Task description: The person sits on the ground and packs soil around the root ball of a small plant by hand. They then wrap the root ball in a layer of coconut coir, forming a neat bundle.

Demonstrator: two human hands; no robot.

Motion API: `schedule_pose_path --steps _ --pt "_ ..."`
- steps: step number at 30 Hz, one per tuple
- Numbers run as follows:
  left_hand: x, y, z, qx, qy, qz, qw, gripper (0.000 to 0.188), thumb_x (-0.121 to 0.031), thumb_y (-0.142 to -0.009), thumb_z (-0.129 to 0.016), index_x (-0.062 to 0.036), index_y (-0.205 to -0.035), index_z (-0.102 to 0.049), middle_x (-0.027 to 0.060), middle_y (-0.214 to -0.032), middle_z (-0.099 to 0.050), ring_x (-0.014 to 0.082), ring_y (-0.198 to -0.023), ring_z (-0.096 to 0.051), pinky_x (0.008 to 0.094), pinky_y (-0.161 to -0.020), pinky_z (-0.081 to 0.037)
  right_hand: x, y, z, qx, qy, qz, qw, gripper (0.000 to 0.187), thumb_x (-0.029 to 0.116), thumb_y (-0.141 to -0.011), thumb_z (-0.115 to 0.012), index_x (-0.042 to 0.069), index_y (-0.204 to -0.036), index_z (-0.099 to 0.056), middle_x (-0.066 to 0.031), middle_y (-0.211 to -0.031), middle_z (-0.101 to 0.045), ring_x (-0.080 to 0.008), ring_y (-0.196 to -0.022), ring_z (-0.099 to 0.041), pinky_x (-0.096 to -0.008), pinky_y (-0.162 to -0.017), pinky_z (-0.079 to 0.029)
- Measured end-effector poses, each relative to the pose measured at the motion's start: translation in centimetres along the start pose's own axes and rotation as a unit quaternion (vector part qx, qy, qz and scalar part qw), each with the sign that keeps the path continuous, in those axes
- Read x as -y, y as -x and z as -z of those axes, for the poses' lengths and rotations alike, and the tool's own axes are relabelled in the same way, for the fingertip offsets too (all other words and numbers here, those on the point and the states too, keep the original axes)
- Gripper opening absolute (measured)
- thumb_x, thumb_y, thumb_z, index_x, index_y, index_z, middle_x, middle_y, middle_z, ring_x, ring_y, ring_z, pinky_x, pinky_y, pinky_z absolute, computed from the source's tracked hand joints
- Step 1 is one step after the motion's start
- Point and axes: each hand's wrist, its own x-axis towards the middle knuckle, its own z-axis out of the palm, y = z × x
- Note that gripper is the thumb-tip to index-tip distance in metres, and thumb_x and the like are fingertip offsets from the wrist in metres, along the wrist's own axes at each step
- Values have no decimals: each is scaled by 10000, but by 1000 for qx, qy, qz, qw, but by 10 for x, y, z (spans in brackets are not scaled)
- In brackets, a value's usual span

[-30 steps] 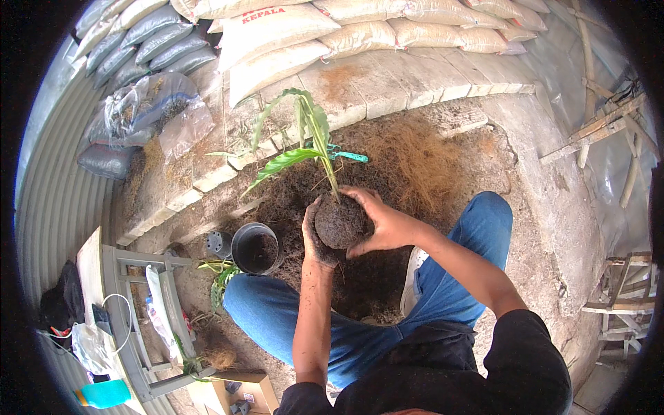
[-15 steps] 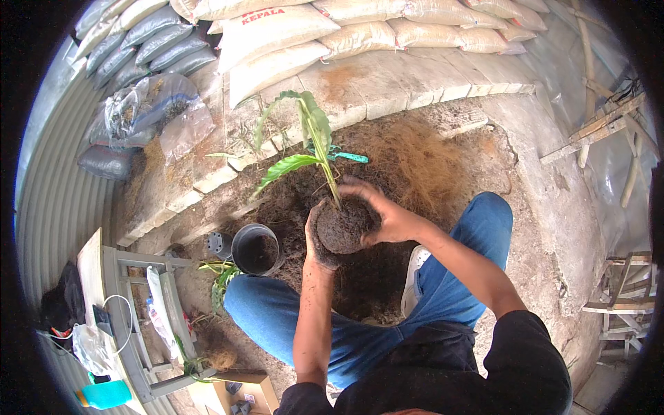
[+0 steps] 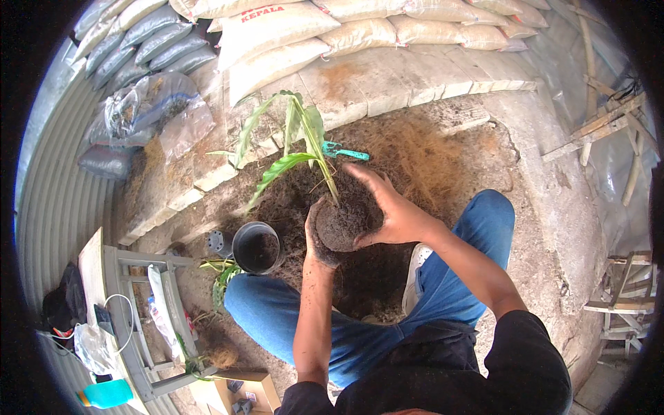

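Note:
A leafy green plant (image 3: 311, 135) is held out of any pot, its stem leaning to the upper left. Its dark, rounded root ball (image 3: 340, 225) rests in my left hand (image 3: 315, 235), which is wrapped around its left side and underside. My right hand (image 3: 394, 211) cups the right side, thumb on the near edge and fingers spread toward the far side. The fingers' exact contact there is hard to make out. Beyond the hands, a turquoise hand trowel (image 3: 349, 152) lies on loose dark soil. A black plastic pot (image 3: 256, 247) stands to the left with soil inside.
A small black pot (image 3: 220, 243) lies beside the larger one. Brown fibre (image 3: 422, 162) is scattered on the ground. At left are a grey bench (image 3: 142, 311) and a cardboard box (image 3: 225, 394); stuffed sacks (image 3: 283, 59) are stacked along the concrete ledge (image 3: 408, 90).
My right hand has shifted slightly right, its fingers straighter and farther from the stem. The leaves have swung a little left. My left hand keeps its hold.

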Motion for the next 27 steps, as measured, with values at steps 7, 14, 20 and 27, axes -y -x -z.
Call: schedule_pose_path --steps 7,14,20,27 --pt "-1 2 10 -22 73 8 997 420 -361 -972 -397 -65 -1206 -582 132 -1153 -640 291 -1021 -629 444 -928 -516 11 -3 2 106 82 -61 989 1143 386 -624 -889 47 -1492 -227 -173 -1551 -199 -322 -1432 -198 -454 -1164 -198" --pt "-3 1 8 -67 41 -2 997 405 -365 -968 -406 -79 -1183 -596 138 -1107 -651 305 -991 -635 463 -895 -528 -2 3 -7 116 78 -61 988 1067 434 -624 -876 109 -1461 -299 -171 -1548 -193 -362 -1439 -146 -506 -1159 -199" --pt "-5 1 9 -65 32 7 997 424 -353 -980 -375 -74 -1236 -566 140 -1184 -621 319 -1068 -600 489 -949 -496 -16 11 -22 -9 -46 -28 999 975 359 -741 -817 37 -1477 -263 -157 -1503 -318 -275 -1409 -280 -419 -1167 -208" --pt "-5 1 10 -63 40 8 997 442 -364 -977 -377 -71 -1247 -568 133 -1195 -620 308 -1067 -601 461 -947 -497 -9 10 -40 -195 -276 -84 937 895 286 -786 -793 17 -1463 -272 -169 -1451 -390 -258 -1376 -334 -407 -1148 -244"
